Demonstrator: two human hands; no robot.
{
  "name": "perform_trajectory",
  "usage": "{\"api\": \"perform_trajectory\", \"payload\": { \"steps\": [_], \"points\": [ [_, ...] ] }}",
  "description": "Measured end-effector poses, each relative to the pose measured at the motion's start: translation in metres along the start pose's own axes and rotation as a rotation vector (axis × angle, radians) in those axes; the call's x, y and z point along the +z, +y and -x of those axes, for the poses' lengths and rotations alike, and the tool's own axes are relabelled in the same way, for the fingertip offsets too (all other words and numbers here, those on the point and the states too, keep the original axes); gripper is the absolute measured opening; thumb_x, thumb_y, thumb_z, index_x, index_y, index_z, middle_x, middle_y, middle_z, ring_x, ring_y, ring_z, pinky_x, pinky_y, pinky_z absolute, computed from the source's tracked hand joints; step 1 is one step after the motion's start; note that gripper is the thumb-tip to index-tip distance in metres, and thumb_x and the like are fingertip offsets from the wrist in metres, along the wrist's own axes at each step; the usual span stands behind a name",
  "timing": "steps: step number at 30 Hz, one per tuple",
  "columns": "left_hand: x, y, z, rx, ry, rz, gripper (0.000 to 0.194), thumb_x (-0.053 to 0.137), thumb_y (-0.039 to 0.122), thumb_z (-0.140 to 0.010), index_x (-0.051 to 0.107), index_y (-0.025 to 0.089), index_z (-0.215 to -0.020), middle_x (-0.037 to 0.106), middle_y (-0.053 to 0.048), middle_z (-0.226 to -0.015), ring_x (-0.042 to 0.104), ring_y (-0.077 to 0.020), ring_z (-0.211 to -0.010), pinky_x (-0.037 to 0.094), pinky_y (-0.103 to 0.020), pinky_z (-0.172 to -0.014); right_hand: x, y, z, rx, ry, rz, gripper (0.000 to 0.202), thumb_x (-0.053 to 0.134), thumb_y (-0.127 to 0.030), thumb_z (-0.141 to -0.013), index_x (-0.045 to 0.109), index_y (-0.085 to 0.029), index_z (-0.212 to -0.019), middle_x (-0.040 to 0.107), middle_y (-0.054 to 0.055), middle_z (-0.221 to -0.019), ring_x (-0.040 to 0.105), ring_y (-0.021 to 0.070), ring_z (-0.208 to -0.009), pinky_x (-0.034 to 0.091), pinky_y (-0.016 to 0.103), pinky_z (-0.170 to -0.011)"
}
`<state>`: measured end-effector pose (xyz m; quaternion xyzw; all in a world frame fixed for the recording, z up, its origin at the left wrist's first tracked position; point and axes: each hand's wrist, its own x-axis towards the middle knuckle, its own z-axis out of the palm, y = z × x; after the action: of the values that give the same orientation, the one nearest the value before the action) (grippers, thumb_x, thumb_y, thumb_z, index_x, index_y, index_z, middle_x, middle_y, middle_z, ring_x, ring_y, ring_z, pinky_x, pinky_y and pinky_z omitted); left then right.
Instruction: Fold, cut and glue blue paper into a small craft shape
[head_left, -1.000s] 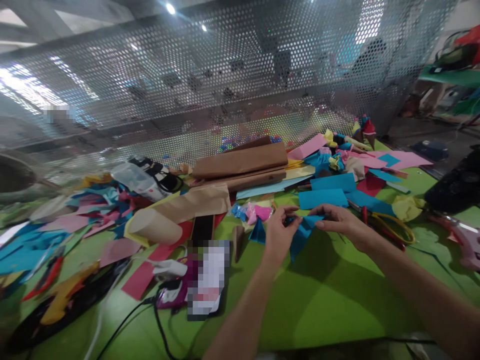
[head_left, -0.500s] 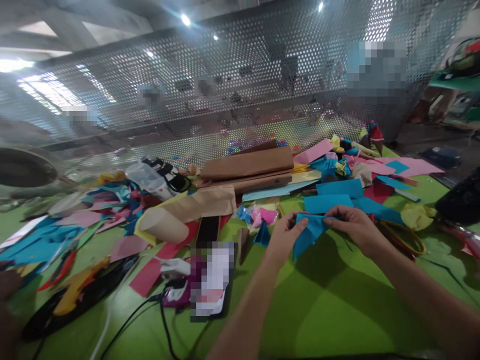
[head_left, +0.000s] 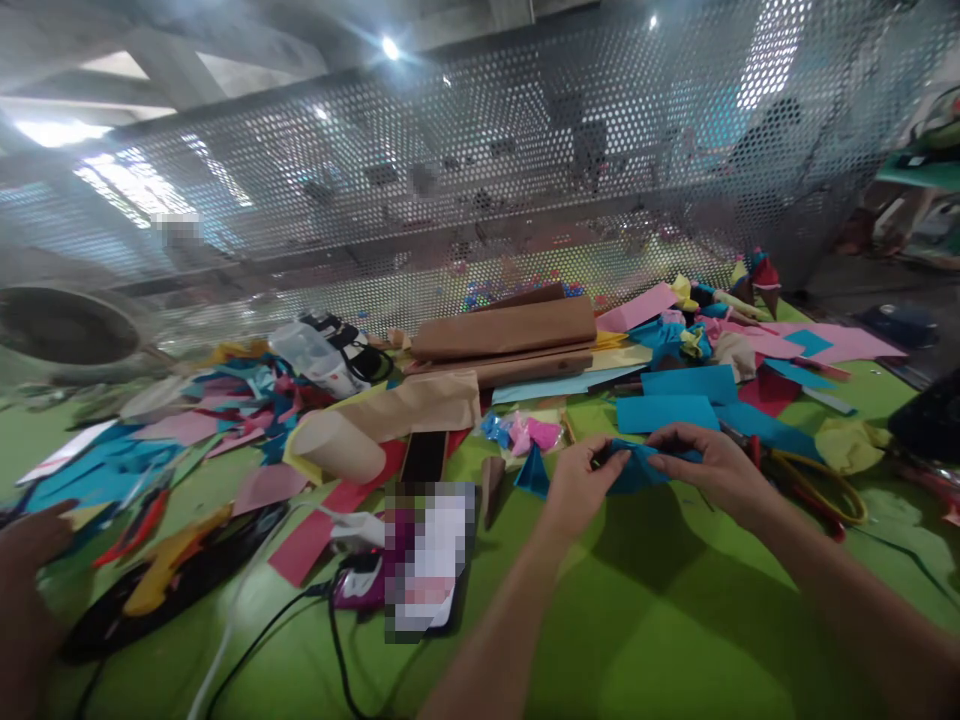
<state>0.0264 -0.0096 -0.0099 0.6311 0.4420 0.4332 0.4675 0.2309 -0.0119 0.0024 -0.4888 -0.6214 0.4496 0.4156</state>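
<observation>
Both of my hands pinch one piece of blue paper (head_left: pixel 636 472) above the green table. My left hand (head_left: pixel 586 482) grips its left side between thumb and fingers. On its right side, my right hand (head_left: pixel 694 460) is closed the same way. The paper looks folded, and the fingers cover part of it. Just left of my left hand, a small folded blue paper shape (head_left: pixel 533 473) stands on the table, with a brown paper cone (head_left: pixel 491 487) beside it. Flat blue paper pieces (head_left: pixel 666 414) lie behind my hands.
Scissors with yellow handles (head_left: pixel 821 485) lie right of my right hand. To the left are a phone (head_left: pixel 435 560), a purple power strip (head_left: pixel 358 582), cables and a yellow glue gun (head_left: pixel 169 565). Brown paper rolls (head_left: pixel 506 332) lie at the back. Another person's hand (head_left: pixel 34 560) is at the left edge.
The blue paper has gone from hanging down with a pointed lower part to being gathered and folded up between my fingers. The other person's hand has come further into view at the left.
</observation>
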Motion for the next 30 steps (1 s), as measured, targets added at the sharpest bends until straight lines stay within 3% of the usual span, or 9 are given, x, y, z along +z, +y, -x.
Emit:
{"api": "perform_trajectory", "payload": {
  "steps": [7,16,23,27,30],
  "points": [
    [0.0014,-0.0026,0.0,-0.02,-0.126,0.049,0.025,0.066,0.042,-0.088,0.069,0.018,-0.091,0.065,-0.003,-0.085,0.056,-0.017,-0.079,0.043,-0.026,-0.07,0.0002,0.0025,-0.001,0.014,0.076,0.002,0.047,0.079,-0.065,-0.069,0.072,-0.02,-0.079,0.068,0.005,-0.077,0.059,0.0207,-0.074,0.048,0.032,-0.068],
    [0.0011,-0.0078,-0.0002,0.014,-0.092,-0.099,0.025,0.063,0.04,-0.09,0.062,0.018,-0.08,0.057,0.0,-0.075,0.05,-0.0159,-0.075,0.038,-0.025,-0.067,0.0052,0.0054,-0.0001,-0.055,0.062,0.043,0.039,0.079,-0.058,-0.073,0.072,-0.021,-0.084,0.069,0.004,-0.081,0.061,0.0218,-0.078,0.048,0.032,-0.071],
    [0.0016,-0.0078,0.0004,0.003,-0.119,-0.093,0.024,0.064,0.042,-0.089,0.063,0.018,-0.084,0.058,0.0,-0.079,0.05,-0.0162,-0.076,0.036,-0.025,-0.067,0.0051,0.008,0.0008,-0.043,0.072,0.011,0.038,0.079,-0.058,-0.074,0.071,-0.021,-0.082,0.068,0.004,-0.079,0.061,0.0212,-0.076,0.05,0.033,-0.07],
    [0.0014,-0.0084,0.0005,0.01,-0.079,-0.138,0.022,0.062,0.036,-0.09,0.06,0.017,-0.08,0.053,0.002,-0.074,0.047,-0.0147,-0.074,0.034,-0.024,-0.065,0.005,0.0051,0.0025,-0.194,0.13,0.099,0.032,0.077,-0.05,-0.08,0.074,-0.025,-0.099,0.071,0.008,-0.099,0.063,0.0262,-0.095,0.051,0.039,-0.085],
    [0.0029,-0.0065,0.0019,0.027,-0.067,-0.194,0.018,0.062,0.032,-0.089,0.06,0.017,-0.08,0.054,0.003,-0.075,0.048,-0.014,-0.074,0.033,-0.024,-0.066,0.0055,0.006,0.0032,-0.322,0.161,0.167,0.022,0.073,-0.044,-0.085,0.074,-0.026,-0.097,0.069,0.008,-0.104,0.062,0.0271,-0.102,0.05,0.041,-0.091]
  ]
}}
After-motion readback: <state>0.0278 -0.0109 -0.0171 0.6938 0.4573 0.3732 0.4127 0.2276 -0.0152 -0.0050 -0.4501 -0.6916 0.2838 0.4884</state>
